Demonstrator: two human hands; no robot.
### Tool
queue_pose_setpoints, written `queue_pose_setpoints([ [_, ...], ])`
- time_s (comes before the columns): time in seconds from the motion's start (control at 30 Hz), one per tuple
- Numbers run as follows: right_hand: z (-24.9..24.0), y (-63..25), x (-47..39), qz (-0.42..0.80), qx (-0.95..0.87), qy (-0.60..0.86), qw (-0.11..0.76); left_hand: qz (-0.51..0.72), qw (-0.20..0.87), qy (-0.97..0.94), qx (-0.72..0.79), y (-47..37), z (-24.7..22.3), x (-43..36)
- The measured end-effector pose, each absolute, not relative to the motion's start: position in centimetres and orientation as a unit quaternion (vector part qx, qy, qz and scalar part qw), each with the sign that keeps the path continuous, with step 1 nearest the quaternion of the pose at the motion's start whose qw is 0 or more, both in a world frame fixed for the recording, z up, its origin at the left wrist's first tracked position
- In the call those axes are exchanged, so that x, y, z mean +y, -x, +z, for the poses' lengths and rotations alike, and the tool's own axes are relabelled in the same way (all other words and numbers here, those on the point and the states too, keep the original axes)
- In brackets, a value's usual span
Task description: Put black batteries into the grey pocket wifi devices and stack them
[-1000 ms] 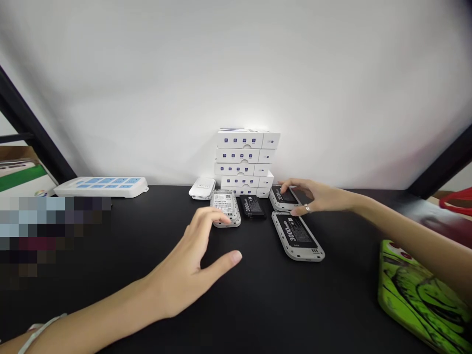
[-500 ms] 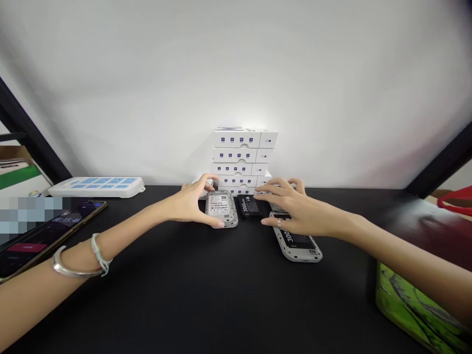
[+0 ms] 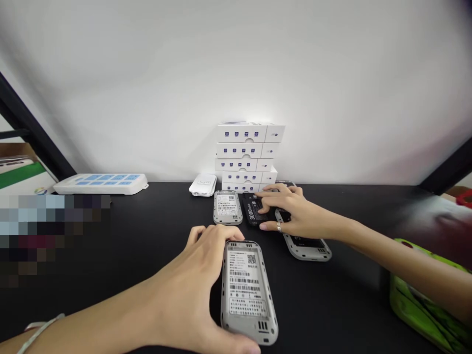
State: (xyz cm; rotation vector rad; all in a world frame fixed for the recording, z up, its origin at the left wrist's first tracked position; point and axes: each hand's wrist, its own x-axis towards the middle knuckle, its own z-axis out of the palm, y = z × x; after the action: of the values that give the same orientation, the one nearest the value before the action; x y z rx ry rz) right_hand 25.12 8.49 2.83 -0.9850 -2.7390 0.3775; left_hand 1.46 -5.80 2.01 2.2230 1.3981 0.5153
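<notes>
My left hand (image 3: 188, 290) grips a grey-white pocket device body (image 3: 248, 280) by its ends, fingers at the far end and thumb at the near one. Its back is off, showing a bare battery bay with a printed label and barcodes. My right hand (image 3: 297, 211) has its fingers curled over a black 3000mAh battery (image 3: 252, 209), thumb at its near side. Left of that battery lies another device body (image 3: 227, 209) with its label showing. Partly under my right hand rests a device body with a battery in it (image 3: 311, 250).
A stack of white boxes (image 3: 241, 150) stands against the wall. White covers (image 3: 203, 184) are piled to its left. Further left is a power strip (image 3: 101, 183); a blurred-out patch covers the near left. A green patterned item (image 3: 416, 295) lies at the right edge.
My left hand has come nearer with a device body in its grip, uncovering the white covers. My right hand has closed its fingers onto the black battery.
</notes>
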Motion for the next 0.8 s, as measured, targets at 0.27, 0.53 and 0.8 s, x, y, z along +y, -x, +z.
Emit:
queue_pose_setpoints([
  [0.27,2.3,-24.8,7.9,0.067,-0.887,0.429,0.155,0.195,0.24,-0.821,0.48,-1.0,1.6,-5.4],
  [0.53,3.6,-22.5,2.9,0.114,-0.936,0.305,0.134,0.223,0.265,-0.774,0.53,-0.9,0.5,-5.7],
  [0.8,3.9,-22.1,1.7,0.247,-0.903,0.343,0.081,0.243,0.284,-0.743,0.555,-1.3,0.2,-5.9],
])
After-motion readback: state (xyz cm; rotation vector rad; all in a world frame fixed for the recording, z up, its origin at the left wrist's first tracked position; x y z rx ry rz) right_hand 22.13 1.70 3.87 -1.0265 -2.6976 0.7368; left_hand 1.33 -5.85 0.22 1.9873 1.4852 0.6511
